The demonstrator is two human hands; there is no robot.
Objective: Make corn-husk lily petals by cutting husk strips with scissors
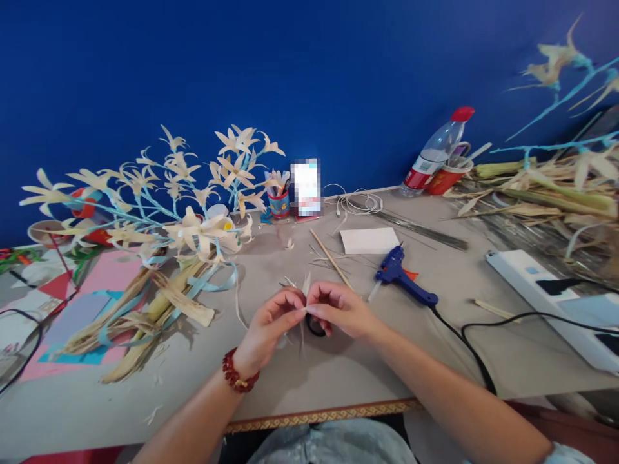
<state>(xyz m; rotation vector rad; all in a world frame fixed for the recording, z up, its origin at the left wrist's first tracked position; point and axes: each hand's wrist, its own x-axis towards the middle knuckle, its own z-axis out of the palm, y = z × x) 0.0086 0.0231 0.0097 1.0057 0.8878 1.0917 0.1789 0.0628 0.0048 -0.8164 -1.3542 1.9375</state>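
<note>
Close together above the table, my left hand point(278, 320) and my right hand point(341, 311) pinch a thin, pale strip of dried husk point(306, 283) between thumbs and forefingers. One pointed end rises above the fingers, and wispy ends hang below. The fingers cover its middle. Behind and below my hands lies a pair of scissors point(316, 327); its black handle loop partly shows by my right fingers. A wooden stick point(331, 259) lies just beyond my right hand. Farther right rests a blue hot glue gun point(403, 277) with its nozzle pointing away.
Husk flowers on blue stems point(178, 219) and dried husks point(159, 309) occupy the left. A lit phone point(307, 187) leans at the back. A white card point(370, 241), wires point(425, 224), a bottle point(430, 158) and a power strip point(546, 303) with black cables are on the right.
</note>
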